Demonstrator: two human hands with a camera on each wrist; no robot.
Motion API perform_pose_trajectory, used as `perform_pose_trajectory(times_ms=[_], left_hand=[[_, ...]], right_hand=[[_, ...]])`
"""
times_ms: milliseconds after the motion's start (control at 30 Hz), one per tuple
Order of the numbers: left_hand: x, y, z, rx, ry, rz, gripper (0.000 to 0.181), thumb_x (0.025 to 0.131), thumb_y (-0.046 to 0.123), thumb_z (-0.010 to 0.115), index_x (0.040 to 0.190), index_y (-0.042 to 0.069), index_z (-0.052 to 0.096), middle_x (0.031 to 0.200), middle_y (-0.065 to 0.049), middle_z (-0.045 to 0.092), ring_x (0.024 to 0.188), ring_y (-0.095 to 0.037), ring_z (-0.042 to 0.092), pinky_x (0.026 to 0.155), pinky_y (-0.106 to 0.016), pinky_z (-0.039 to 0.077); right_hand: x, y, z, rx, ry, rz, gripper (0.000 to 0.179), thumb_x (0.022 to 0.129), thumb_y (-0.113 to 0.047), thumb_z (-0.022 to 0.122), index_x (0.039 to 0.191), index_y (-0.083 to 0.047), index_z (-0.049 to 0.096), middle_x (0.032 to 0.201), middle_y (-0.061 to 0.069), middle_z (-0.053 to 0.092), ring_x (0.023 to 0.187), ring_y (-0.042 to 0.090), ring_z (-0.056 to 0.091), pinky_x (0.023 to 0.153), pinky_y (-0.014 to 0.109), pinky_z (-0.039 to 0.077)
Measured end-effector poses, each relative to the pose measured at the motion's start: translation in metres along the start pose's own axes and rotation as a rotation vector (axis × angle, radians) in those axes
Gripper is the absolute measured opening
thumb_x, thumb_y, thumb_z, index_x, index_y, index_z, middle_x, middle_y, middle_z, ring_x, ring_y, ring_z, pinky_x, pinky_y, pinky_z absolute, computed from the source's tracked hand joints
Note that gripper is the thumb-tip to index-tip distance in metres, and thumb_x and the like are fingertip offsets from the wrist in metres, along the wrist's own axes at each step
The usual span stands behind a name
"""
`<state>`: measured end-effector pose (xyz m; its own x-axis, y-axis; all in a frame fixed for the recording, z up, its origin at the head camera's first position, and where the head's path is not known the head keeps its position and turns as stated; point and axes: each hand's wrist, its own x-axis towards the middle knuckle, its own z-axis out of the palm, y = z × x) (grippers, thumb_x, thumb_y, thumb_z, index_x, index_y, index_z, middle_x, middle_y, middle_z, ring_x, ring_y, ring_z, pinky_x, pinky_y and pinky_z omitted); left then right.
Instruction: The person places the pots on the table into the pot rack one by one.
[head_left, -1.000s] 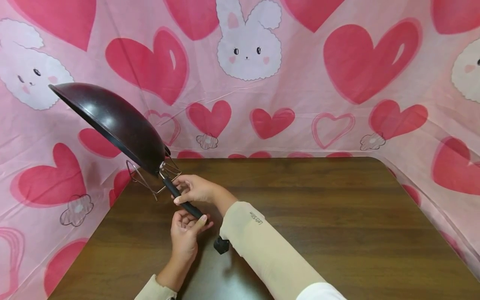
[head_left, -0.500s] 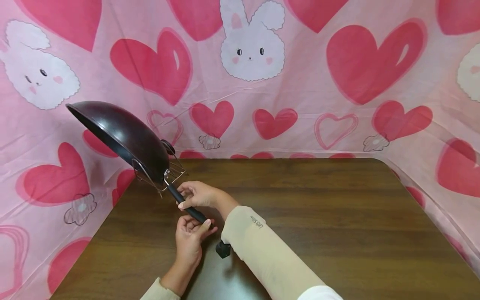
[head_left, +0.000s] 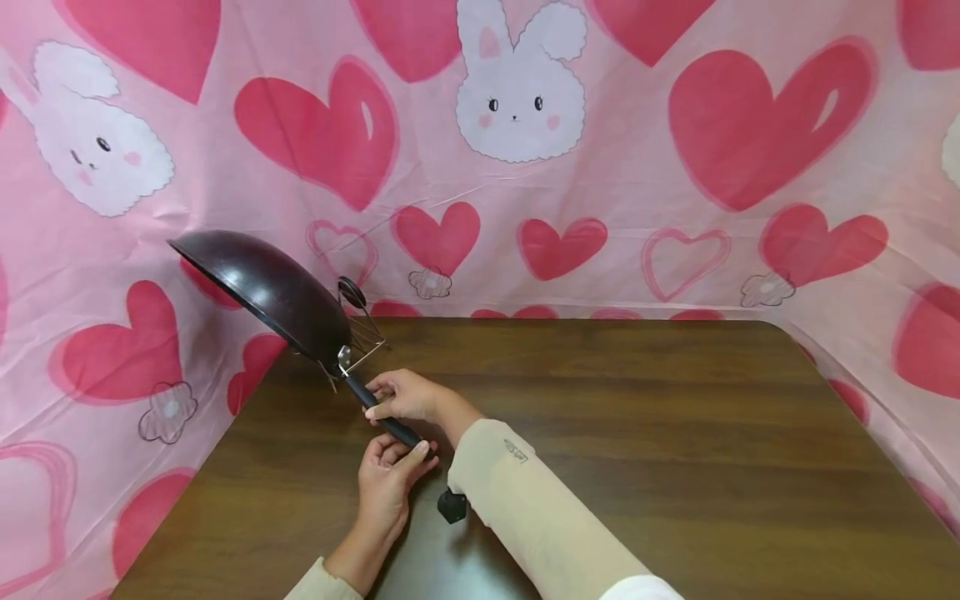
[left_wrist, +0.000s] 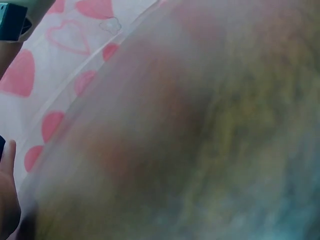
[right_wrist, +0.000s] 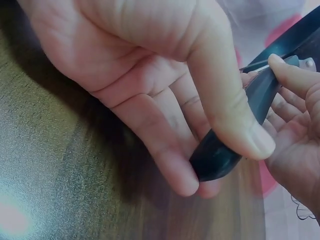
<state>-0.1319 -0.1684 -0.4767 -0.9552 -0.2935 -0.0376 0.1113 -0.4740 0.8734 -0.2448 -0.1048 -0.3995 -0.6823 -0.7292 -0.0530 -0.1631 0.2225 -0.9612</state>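
Observation:
A dark wok (head_left: 258, 283) is held tilted at the left, its rounded outside facing up. Its black handle (head_left: 397, 432) slopes down toward me. My right hand (head_left: 408, 396) grips the middle of the handle, thumb on the near side. At the handle's tail end my left hand (head_left: 386, 492) pinches it between thumb and fingers. The right wrist view has the left hand (right_wrist: 145, 80) up close on that end, with the right hand (right_wrist: 300, 107) farther along. Behind the wok is a thin wire stand (head_left: 366, 357), partly hidden; whether they touch I cannot tell.
Atop the wire stand sits a black rounded piece (head_left: 351, 292). The brown wooden table (head_left: 637, 433) reaches to a pink heart-patterned curtain (head_left: 562, 192) at the back and sides. A black wrist camera (head_left: 452, 506) hangs below the right sleeve. Most of the left wrist view is blurred.
The wok has come down and a little to the right, covering more of the wire stand's left side. Both hands have kept their hold on the handle. The head view has turned slightly left.

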Motion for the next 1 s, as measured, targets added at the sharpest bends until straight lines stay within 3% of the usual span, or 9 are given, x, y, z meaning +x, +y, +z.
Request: perform_pose_trajectory(times_ms=[133, 233, 567, 800, 1000], left_hand=[[0.003, 0.002, -0.004, -0.037, -0.020, -0.020, 0.034, 0.084, -0.017, 0.064, 0.107, 0.001, 0.047, 0.087, -0.008, 0.066, 0.085, -0.029, 0.072, 0.071, -0.039, 0.059], [0.004, 0.004, -0.007, -0.072, -0.041, -0.046, 0.032, 0.085, -0.017, 0.062, 0.107, 0.003, 0.049, 0.087, -0.007, 0.067, 0.087, -0.030, 0.072, 0.073, -0.040, 0.059], [0.011, 0.012, -0.021, -0.050, -0.158, -0.115, 0.026, 0.090, -0.014, 0.058, 0.109, 0.003, 0.054, 0.095, -0.013, 0.071, 0.088, -0.025, 0.071, 0.077, -0.040, 0.058], [0.013, 0.020, -0.021, -0.033, -0.135, -0.180, 0.025, 0.090, -0.014, 0.056, 0.109, 0.001, 0.054, 0.094, -0.012, 0.069, 0.088, -0.026, 0.070, 0.080, -0.042, 0.058], [0.013, 0.023, -0.019, -0.039, -0.123, -0.200, 0.023, 0.090, -0.015, 0.056, 0.106, 0.001, 0.056, 0.093, -0.014, 0.071, 0.087, -0.026, 0.071, 0.079, -0.043, 0.058]], right_hand=[[0.001, -0.001, -0.001, -0.034, 0.012, 0.010, 0.038, 0.089, -0.004, 0.071, 0.124, 0.005, 0.059, 0.103, 0.011, 0.071, 0.085, 0.014, 0.069, 0.077, 0.022, 0.053], [0.002, -0.001, -0.001, -0.001, 0.018, 0.026, 0.038, 0.089, -0.002, 0.070, 0.125, 0.005, 0.060, 0.104, 0.012, 0.070, 0.085, 0.015, 0.069, 0.077, 0.023, 0.054], [0.000, -0.001, -0.001, 0.070, 0.032, 0.056, 0.035, 0.088, -0.002, 0.070, 0.122, 0.003, 0.062, 0.102, 0.013, 0.071, 0.085, 0.021, 0.070, 0.071, 0.028, 0.055], [-0.001, 0.000, -0.003, 0.077, 0.039, 0.072, 0.033, 0.088, -0.003, 0.071, 0.120, 0.001, 0.064, 0.105, 0.012, 0.070, 0.091, 0.018, 0.067, 0.073, 0.031, 0.056], [-0.001, 0.004, -0.007, 0.135, 0.029, 0.075, 0.032, 0.088, -0.002, 0.071, 0.119, 0.002, 0.065, 0.104, 0.011, 0.070, 0.093, 0.018, 0.067, 0.077, 0.035, 0.058]])
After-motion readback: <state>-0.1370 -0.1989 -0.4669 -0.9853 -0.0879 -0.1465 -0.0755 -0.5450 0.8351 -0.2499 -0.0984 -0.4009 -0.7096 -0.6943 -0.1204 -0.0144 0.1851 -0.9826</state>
